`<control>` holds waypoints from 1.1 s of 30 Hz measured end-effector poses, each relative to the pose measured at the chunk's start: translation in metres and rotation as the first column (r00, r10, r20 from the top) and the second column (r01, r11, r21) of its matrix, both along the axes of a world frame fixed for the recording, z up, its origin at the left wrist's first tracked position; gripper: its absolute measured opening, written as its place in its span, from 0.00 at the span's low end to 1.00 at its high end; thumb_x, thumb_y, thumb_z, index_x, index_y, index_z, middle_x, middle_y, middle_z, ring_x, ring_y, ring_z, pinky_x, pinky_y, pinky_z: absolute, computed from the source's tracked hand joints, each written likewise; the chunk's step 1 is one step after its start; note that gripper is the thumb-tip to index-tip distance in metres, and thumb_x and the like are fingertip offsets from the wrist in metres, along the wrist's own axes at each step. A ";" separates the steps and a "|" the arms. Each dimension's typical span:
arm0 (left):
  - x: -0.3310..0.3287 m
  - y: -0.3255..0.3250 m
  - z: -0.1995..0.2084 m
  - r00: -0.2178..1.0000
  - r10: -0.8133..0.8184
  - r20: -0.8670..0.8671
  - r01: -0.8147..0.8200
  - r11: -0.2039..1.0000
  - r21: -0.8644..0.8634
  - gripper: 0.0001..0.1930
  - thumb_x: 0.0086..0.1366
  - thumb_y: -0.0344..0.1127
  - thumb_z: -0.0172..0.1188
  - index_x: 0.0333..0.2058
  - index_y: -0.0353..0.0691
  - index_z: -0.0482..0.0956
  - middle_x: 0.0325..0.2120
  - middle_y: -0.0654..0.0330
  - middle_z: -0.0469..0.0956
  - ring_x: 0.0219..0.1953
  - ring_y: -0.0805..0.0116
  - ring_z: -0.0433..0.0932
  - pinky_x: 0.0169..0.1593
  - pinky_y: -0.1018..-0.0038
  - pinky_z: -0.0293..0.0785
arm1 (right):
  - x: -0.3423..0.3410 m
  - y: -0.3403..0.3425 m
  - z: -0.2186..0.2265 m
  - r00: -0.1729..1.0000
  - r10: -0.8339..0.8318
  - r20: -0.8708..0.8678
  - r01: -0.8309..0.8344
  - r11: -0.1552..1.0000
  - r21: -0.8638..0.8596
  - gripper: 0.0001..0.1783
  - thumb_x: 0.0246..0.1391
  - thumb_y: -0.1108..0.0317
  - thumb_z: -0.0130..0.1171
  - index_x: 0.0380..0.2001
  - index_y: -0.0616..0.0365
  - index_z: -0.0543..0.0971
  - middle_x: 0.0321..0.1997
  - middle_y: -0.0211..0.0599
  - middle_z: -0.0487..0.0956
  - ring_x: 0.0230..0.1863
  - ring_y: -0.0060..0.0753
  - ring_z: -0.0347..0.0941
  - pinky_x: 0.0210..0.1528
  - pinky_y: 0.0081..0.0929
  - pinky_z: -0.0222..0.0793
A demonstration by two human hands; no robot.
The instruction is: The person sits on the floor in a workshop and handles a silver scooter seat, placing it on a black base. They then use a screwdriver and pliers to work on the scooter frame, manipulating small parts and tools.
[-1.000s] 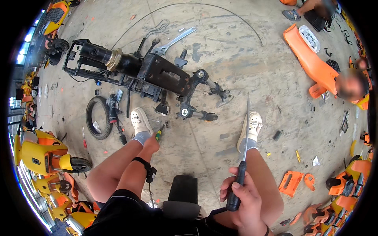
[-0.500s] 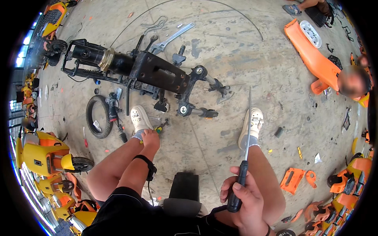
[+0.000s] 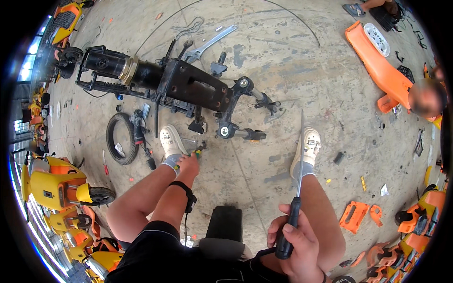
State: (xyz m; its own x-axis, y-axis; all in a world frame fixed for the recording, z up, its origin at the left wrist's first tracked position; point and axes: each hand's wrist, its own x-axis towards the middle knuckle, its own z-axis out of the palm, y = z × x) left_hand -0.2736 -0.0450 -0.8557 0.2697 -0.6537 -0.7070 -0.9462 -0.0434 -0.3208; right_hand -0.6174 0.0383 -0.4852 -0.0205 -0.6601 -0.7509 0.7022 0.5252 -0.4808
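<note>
My right hand (image 3: pixel 298 236) is closed around the black handle of a long screwdriver (image 3: pixel 301 155), its thin metal shaft pointing away from me. Beside my left shoe, my left hand (image 3: pixel 188 165) reaches down to the floor, its fingers curled over what look like pliers (image 3: pixel 198 152) with yellow-green handles. The pliers' head sticks out past the fingers and a handle end shows on the other side; the grip itself is partly hidden. Ahead of both hands lies a black metal frame with a fork (image 3: pixel 196 87), resting on the concrete.
A large adjustable wrench (image 3: pixel 212 43) lies beyond the frame. Left of my foot are a small tyre (image 3: pixel 121 139) and a red-and-black power tool (image 3: pixel 138 132). An orange body panel (image 3: pixel 380 66) and white tray (image 3: pixel 376 39) sit far right, near another person. Yellow scooters (image 3: pixel 59 184) line the left.
The whole view has shifted slightly to the right. My left hand has turned a little over the pliers; my right hand still holds the screwdriver in much the same pose.
</note>
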 end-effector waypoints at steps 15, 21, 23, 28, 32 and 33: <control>0.005 0.007 -0.019 0.979 0.182 -0.094 -0.178 0.983 0.047 0.23 0.65 0.35 0.54 0.59 0.48 0.65 0.61 0.44 0.63 0.61 0.42 0.67 0.60 0.44 0.60 | -0.001 0.002 -0.005 0.998 0.027 0.054 -0.027 1.000 -0.006 0.26 0.63 0.66 0.55 0.61 0.65 0.65 0.39 0.43 0.77 0.35 0.31 0.73 0.38 0.26 0.69; 0.018 0.002 -0.029 0.914 0.350 -0.205 -0.333 0.936 0.113 0.30 0.62 0.33 0.54 0.64 0.48 0.59 0.61 0.43 0.61 0.61 0.38 0.67 0.59 0.43 0.63 | 0.001 0.001 -0.005 0.998 0.026 0.051 -0.026 1.000 -0.001 0.26 0.63 0.66 0.55 0.60 0.65 0.65 0.39 0.42 0.77 0.34 0.31 0.73 0.38 0.26 0.70; 0.016 -0.006 -0.024 0.914 0.348 -0.206 -0.323 0.935 0.146 0.33 0.62 0.32 0.53 0.66 0.49 0.56 0.61 0.42 0.63 0.61 0.38 0.67 0.59 0.43 0.64 | 0.002 0.000 -0.005 0.999 0.022 0.046 -0.022 1.000 0.002 0.26 0.63 0.66 0.55 0.60 0.65 0.65 0.39 0.42 0.77 0.34 0.31 0.73 0.38 0.26 0.70; 0.045 -0.001 -0.056 0.887 0.348 -0.303 -0.307 0.935 0.176 0.38 0.59 0.30 0.53 0.69 0.47 0.51 0.55 0.38 0.73 0.58 0.41 0.73 0.57 0.45 0.67 | 0.002 0.000 -0.006 0.998 0.029 0.055 -0.029 1.000 -0.004 0.26 0.62 0.65 0.55 0.60 0.65 0.65 0.39 0.42 0.77 0.34 0.31 0.73 0.38 0.26 0.70; 0.040 -0.008 -0.047 0.866 0.309 -0.393 -0.251 0.949 0.192 0.40 0.57 0.29 0.53 0.69 0.44 0.50 0.49 0.37 0.77 0.53 0.41 0.76 0.54 0.54 0.71 | 0.002 0.000 -0.010 0.999 0.018 0.040 -0.018 1.000 0.006 0.26 0.62 0.65 0.55 0.60 0.65 0.65 0.39 0.42 0.77 0.35 0.31 0.73 0.38 0.26 0.70; 0.037 -0.010 -0.040 0.865 0.318 -0.389 -0.256 0.945 0.204 0.40 0.57 0.29 0.53 0.69 0.43 0.49 0.49 0.36 0.77 0.53 0.40 0.76 0.54 0.56 0.72 | 0.002 -0.001 -0.010 0.999 0.017 0.036 -0.017 1.000 0.008 0.26 0.62 0.65 0.55 0.60 0.64 0.65 0.39 0.42 0.77 0.35 0.31 0.73 0.38 0.26 0.70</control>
State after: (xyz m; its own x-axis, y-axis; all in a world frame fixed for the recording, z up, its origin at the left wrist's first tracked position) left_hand -0.2369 -0.0549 -0.8962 0.0953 -0.4779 -0.8732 -0.9455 -0.3177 0.0707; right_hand -0.6152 0.0376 -0.4956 0.0175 -0.6536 -0.7567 0.7099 0.5410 -0.4509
